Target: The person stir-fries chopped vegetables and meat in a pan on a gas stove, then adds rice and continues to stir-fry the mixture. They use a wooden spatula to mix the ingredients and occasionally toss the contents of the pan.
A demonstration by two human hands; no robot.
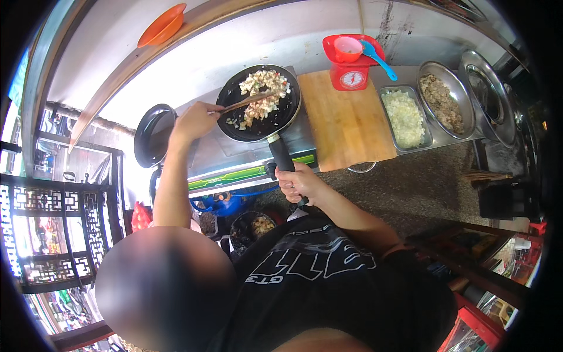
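Note:
My left hand point(195, 119) grips a wooden spatula point(246, 102), whose far end lies in chopped, pale food point(264, 105) with small red and green bits. The food sits in a round black frying pan point(228, 125) on a steel gas stove point(211, 160). My right hand point(300, 182) is closed around the pan's black handle point(281, 154), in front of the stove's green-striped panel and beside its knob. Nearest the pan on the right is a wooden cutting board point(347, 127). A second black pan point(154, 136) stands left of my left forearm.
A red kitchen scale point(347, 75) holds a pink cup point(347, 47) and blue spoon point(379, 59). Farther right are a steel tray of chopped white food point(404, 119), a steel bowl of brownish mince point(442, 105) and another steel bowl. A blue gas cylinder point(228, 204) stands below.

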